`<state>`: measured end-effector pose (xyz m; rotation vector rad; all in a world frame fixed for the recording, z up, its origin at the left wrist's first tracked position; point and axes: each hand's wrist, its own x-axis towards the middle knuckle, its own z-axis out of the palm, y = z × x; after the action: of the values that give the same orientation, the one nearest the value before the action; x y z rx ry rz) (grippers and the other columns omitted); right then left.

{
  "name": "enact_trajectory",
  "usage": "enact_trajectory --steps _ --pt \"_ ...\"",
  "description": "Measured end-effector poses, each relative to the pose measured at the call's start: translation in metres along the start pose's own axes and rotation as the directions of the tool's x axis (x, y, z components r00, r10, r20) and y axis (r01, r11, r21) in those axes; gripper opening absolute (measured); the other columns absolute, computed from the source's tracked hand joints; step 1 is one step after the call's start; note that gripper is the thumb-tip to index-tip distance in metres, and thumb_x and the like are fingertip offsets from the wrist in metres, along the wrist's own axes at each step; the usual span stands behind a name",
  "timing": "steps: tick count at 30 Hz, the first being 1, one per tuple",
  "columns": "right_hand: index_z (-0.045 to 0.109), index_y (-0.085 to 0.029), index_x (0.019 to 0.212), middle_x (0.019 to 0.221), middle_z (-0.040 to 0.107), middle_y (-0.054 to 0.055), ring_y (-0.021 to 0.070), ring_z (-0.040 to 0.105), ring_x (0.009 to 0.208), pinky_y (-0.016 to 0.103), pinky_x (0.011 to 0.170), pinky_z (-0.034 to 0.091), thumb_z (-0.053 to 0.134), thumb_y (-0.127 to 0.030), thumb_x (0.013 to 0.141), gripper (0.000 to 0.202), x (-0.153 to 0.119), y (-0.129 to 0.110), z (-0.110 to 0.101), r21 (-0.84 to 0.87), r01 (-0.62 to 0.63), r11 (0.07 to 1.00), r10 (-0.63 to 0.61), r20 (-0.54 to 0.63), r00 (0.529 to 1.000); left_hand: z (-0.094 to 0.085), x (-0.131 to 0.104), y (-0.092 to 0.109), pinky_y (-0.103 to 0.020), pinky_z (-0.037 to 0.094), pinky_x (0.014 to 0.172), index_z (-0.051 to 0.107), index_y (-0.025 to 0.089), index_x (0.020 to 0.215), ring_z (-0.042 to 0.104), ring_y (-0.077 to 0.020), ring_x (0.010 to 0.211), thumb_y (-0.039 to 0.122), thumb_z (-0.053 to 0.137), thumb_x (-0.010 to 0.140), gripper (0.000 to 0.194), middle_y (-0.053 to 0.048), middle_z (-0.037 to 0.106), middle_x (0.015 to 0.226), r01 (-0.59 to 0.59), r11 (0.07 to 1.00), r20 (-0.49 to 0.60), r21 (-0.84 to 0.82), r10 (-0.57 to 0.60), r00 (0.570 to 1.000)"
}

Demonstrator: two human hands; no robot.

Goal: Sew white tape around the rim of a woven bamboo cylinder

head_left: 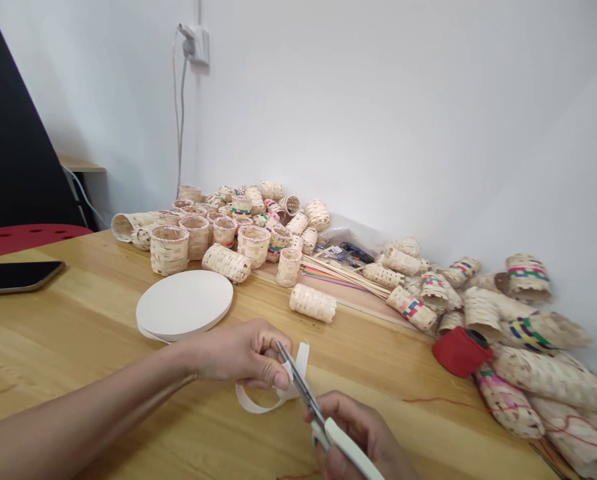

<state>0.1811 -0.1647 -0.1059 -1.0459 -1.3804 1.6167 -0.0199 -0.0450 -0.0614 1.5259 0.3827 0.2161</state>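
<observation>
My left hand (pixel 251 357) is closed, pinching a white ribbon (pixel 256 405) between thumb and fingers. A loop of it hangs below the fingers and one end sticks up past them. My right hand (pixel 358 433) grips a pair of scissors (pixel 303 387) with white handles. Their blades point up and left, lying over the ribbon right beside my left fingertips; whether they touch it I cannot tell. Behind my left wrist, a large flat white ribbon roll (pixel 186 303) lies on the wooden table, with a loose strand along its lower edge.
Many woven bamboo baskets (pixel 169 250) crowd the back of the table; more lie heaped at the right (pixel 548 373). A red thread spool (pixel 461 351) sits by that heap. Thin bamboo sticks (pixel 351 277) lie between. A phone (pixel 18 277) rests at the left edge.
</observation>
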Motion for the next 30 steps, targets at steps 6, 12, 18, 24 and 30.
enact_trajectory --steps 6,12,18,24,30 --pt "0.048 -0.019 0.089 0.052 0.042 -0.008 0.0025 0.027 0.039 0.016 0.041 0.026 0.069 -0.07 0.057 0.064 0.01 0.007 0.008 0.081 0.016 0.997 -0.023 0.076 0.997 0.012 0.001 -0.007 -0.023 0.013 0.041 0.056 0.015 0.062 0.025 -0.0065 0.042 0.042 0.072 0.068 0.033 0.006 0.038 0.045 -0.001 0.997 0.061 -0.081 0.006 0.998" --pt "0.056 -0.018 0.095 0.049 0.043 -0.008 0.0035 0.03 0.036 0.016 0.038 0.029 0.067 -0.07 0.061 0.063 -0.013 -0.022 0.002 0.069 0.169 0.983 -0.159 -0.132 0.978 0.007 0.01 -0.023 -0.02 0.019 0.043 0.05 0.016 0.058 0.03 -0.007 0.045 0.038 0.071 0.068 0.032 0.006 0.041 0.05 0.109 0.984 -0.112 0.141 -0.094 0.989" --pt "0.061 -0.027 0.117 0.105 0.067 0.005 0.0189 0.061 0.092 0.029 0.083 0.046 0.061 -0.028 0.081 0.036 -0.085 -0.071 -0.044 -0.752 -0.108 0.651 -0.251 -0.347 0.904 -0.009 0.016 -0.028 -0.019 0.012 0.045 0.046 0.019 0.061 0.023 -0.0053 0.04 0.038 0.063 0.076 0.03 0.01 0.039 0.04 0.152 0.985 -0.337 0.078 -0.117 0.934" --pt "0.066 -0.022 0.11 0.11 0.068 0.011 0.0271 0.065 0.096 0.035 0.082 0.051 0.053 -0.023 0.084 0.029 -0.184 -0.038 -0.105 -0.787 -0.475 0.394 -0.15 -0.565 0.811 -0.01 0.018 -0.026 -0.02 0.018 0.052 0.046 0.017 0.06 0.028 -0.0061 0.047 0.033 0.058 0.08 0.028 0.009 0.044 0.044 0.11 0.992 -0.457 -0.059 -0.125 0.881" --pt "0.072 -0.024 0.101 0.106 0.07 0.012 0.0293 0.068 0.093 0.035 0.082 0.054 0.059 -0.022 0.075 0.029 -0.228 -0.016 -0.171 -0.812 -0.559 0.166 -0.199 -0.583 0.788 -0.006 0.012 -0.003 -0.019 0.027 0.057 0.051 0.017 0.067 0.036 -0.0092 0.056 0.035 0.051 0.086 0.026 0.006 0.046 0.054 0.004 1.0 -0.511 -0.021 -0.014 0.86"
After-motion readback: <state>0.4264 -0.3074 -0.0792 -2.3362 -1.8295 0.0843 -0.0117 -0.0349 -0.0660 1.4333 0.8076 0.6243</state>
